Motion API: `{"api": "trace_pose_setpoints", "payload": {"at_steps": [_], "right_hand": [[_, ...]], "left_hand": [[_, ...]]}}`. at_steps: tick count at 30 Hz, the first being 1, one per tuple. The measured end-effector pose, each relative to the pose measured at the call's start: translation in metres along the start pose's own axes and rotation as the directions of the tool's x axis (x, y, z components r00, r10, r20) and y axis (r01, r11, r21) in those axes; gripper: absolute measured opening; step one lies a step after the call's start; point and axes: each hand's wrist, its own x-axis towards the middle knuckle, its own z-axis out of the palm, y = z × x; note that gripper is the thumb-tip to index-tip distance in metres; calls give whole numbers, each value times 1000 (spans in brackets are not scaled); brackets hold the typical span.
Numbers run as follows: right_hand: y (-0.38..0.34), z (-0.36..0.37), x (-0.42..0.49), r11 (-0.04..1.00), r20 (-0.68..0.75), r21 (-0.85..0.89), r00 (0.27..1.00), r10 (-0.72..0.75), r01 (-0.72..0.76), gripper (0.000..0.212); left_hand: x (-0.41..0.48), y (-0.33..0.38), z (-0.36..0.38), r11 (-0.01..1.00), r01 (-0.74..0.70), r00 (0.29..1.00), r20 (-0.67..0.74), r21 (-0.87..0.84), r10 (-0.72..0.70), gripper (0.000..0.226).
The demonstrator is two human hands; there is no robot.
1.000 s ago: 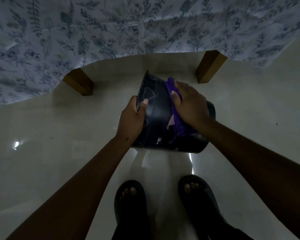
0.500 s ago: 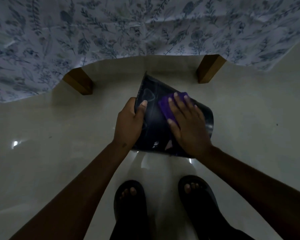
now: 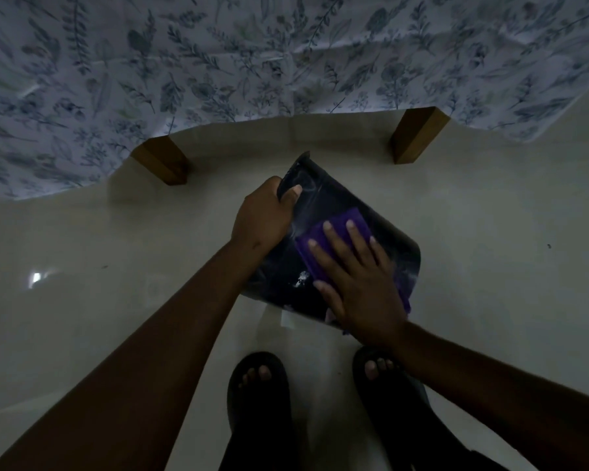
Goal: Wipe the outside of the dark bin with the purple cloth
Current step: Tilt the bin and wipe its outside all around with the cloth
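Since a moment ago our right hand (image 3: 361, 277) has slid the purple cloth (image 3: 337, 232) down the bin (image 3: 323, 198), fingers flat on it. Our left hand (image 3: 264, 215) grips the rim, tilting the bin on the floor (image 3: 116, 300). Wiping continues; pale smudges remain.

The dark bin (image 3: 323, 205) looks like smooth plastic with a dull sheen, streaked with pale smears and a few white specks. Lying against its side, the purple cloth (image 3: 340, 229) is soft, matt fabric. Beneath the bin, the pale floor (image 3: 116, 266) is glossy and mirrors a light. Beyond the bin, two wooden legs (image 3: 162, 161) appear satin-finished, under a matt, creased leaf-print cloth (image 3: 218, 62). The dark sandals (image 3: 257, 399) are possibly rubber.
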Motion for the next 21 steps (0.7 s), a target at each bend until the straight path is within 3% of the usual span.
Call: {"api": "trace_pose_setpoints", "payload": {"at_steps": [2,5,8,10,12,15,18,21], "right_hand": [[2,0,4,999,-38,32,999,30,-28,56],[22,-6,48,973,-77,127,976,206,-195,54],[56,-9,96,848,114,363,922,371,-386,57],[60,-11,106,802,184,391,892,412,-451,61],[43,-12,91,844,97,316,900,426,-433,64],[-1,-10,34,947,23,123,955,295,-296,68],[-9,-5,13,980,-16,29,980,197,-197,69],[14,-9,34,980,-32,13,979,199,-199,64]], "left_hand": [[1,3,0,1000,-9,1000,9,-12,9,34],[0,1,-1,1000,-11,1000,23,-22,12,33],[-2,-1,0,1000,-13,1000,7,4,13,34],[1,-1,1,999,6,1000,-2,48,-6,35],[6,-1,1,995,25,1000,7,92,-26,35],[12,0,2,992,46,999,19,119,-49,34],[13,5,3,993,49,998,20,111,-52,36],[4,9,-2,996,44,999,13,-72,-43,29]]}}
